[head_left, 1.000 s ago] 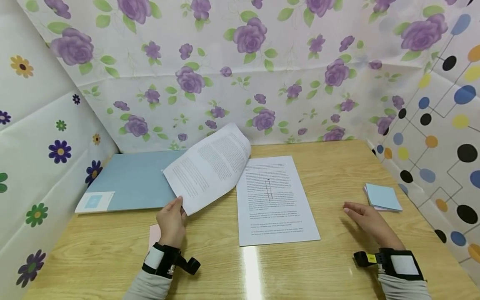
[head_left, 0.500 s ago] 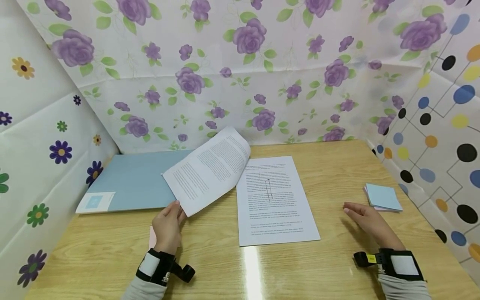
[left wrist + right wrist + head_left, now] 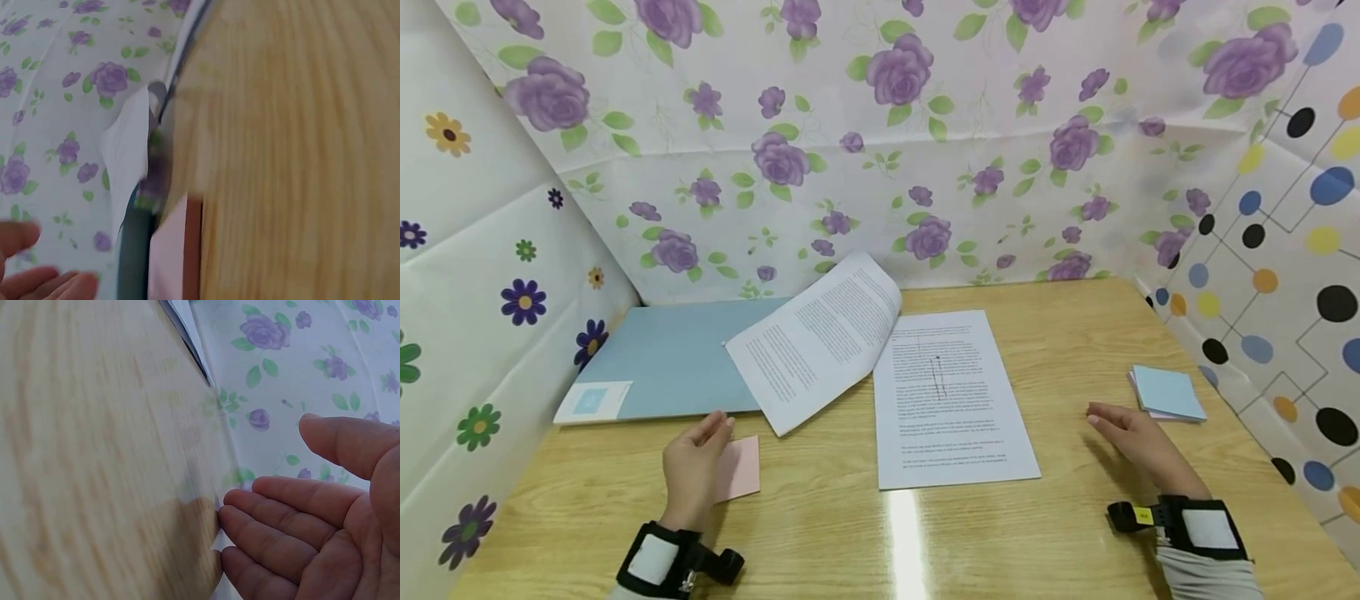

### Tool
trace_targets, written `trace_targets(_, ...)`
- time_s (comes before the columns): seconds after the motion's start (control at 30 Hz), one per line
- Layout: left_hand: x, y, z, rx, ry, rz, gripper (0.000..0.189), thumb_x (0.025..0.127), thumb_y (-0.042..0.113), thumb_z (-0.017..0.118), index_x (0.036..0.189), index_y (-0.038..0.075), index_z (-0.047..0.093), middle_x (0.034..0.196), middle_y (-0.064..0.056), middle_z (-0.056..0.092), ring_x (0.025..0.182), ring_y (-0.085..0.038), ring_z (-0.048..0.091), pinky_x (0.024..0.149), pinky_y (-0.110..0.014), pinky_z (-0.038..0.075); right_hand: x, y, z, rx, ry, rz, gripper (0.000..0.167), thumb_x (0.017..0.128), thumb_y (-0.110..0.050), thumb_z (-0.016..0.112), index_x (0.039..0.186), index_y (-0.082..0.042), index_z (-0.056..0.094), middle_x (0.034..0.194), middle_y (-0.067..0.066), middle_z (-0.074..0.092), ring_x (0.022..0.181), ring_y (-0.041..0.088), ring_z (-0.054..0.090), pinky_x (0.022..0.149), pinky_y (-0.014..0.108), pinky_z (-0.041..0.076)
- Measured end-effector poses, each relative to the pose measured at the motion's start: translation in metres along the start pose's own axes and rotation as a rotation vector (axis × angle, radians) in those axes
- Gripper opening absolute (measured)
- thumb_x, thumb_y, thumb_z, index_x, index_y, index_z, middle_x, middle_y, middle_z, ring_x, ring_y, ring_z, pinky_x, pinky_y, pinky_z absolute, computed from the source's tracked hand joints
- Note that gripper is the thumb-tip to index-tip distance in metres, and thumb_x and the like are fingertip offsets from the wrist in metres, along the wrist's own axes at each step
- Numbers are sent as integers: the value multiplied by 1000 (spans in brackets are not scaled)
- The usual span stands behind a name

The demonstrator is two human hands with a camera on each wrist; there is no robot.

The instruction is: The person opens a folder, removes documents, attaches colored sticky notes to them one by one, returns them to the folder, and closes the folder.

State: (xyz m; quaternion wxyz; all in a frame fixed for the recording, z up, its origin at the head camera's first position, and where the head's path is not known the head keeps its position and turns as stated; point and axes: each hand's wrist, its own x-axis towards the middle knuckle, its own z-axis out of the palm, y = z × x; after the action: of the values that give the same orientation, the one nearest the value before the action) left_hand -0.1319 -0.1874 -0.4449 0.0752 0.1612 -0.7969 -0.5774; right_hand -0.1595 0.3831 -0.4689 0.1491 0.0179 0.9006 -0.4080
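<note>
My left hand (image 3: 692, 467) hovers over the table's left side, holding nothing, beside a pink sticky note pad (image 3: 741, 469). In the left wrist view its fingers (image 3: 53, 284) are apart at the lower left, near the pink pad. Just beyond it, a printed sheet (image 3: 816, 342) lies slanted and curled, overlapping a blue-grey folder (image 3: 677, 358). To its right a printed page (image 3: 955, 408) with red pen marks lies flat. My right hand (image 3: 1146, 442) rests on the table at the right, its fingers (image 3: 269, 540) nearly straight and nothing in them.
A pad of light blue sticky notes (image 3: 1168, 393) with a pinkish layer beneath lies just past the right hand. Flowered cloth (image 3: 850, 167) hangs at the table's back edge, with patterned sheets along both sides.
My left hand has let go of the curled sheet's corner and moved left and back toward me, uncovering the pink pad. The right hand stays where it was.
</note>
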Motion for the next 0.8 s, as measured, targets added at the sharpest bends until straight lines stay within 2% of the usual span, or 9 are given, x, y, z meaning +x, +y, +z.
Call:
trace_targets(0.07, 2, 0, -8, 171, -111, 37, 46, 104, 16, 60, 142, -9, 53, 144, -29, 56, 107, -2, 68, 85, -9, 54, 0, -1, 0, 3, -3, 2, 68, 111, -41, 39, 151, 14, 34, 154, 37, 36, 144, 58, 29, 111, 68, 37)
trace_targets(0.13, 5, 1, -14, 339, -218, 72, 47, 102, 16, 63, 141, -10, 55, 142, -31, 57, 118, -25, 69, 86, -21, 59, 0, -1, 0, 4, -7, 5, 69, 111, -41, 39, 151, 14, 34, 155, 37, 36, 144, 58, 29, 112, 68, 37)
trace_targets(0.2, 8, 3, -18, 486, -306, 127, 49, 99, 16, 67, 139, -11, 56, 138, -32, 59, 122, -44, 63, 81, -32, 61, -1, -1, 0, 4, -4, 1, 68, 111, -41, 39, 151, 14, 35, 154, 37, 37, 144, 58, 30, 111, 69, 37)
trace_targets(0.27, 10, 3, -22, 589, -380, 186, 52, 95, 16, 71, 138, -12, 56, 136, -33, 60, 118, -46, 64, 79, -40, 60, -1, -1, 1, 3, 3, -9, 67, 111, -39, 40, 151, 14, 36, 153, 38, 38, 143, 58, 30, 111, 69, 37)
trace_targets(0.37, 12, 4, -25, 744, -457, 286, 58, 87, 14, 80, 134, -13, 59, 130, -34, 63, 114, -46, 66, 83, -48, 58, -2, 0, 2, 0, 18, -25, 65, 111, -38, 40, 150, 15, 37, 152, 38, 39, 142, 59, 31, 110, 69, 38)
trace_targets(0.47, 13, 5, -26, 872, -508, 337, 68, 78, 18, 88, 132, -14, 60, 128, -35, 64, 115, -47, 65, 96, -56, 55, -3, 1, 3, 1, 24, -32, 64, 111, -37, 40, 149, 15, 38, 152, 38, 40, 142, 59, 32, 109, 69, 38)
trace_targets(0.63, 13, 5, -27, 1000, -536, 354, 86, 70, 27, 94, 136, -13, 57, 136, -35, 59, 120, -48, 63, 98, -56, 53, -3, 3, 3, 6, 31, -35, 63, 112, -36, 41, 149, 15, 38, 152, 37, 40, 142, 58, 33, 110, 68, 39)
trace_targets(0.8, 13, 3, -28, 1032, -554, 357, 94, 69, 31, 95, 141, -13, 53, 145, -34, 52, 128, -49, 57, 100, -57, 52, -4, 3, 3, 5, 36, -40, 63, 112, -36, 41, 151, 14, 36, 152, 37, 40, 141, 57, 35, 109, 67, 41)
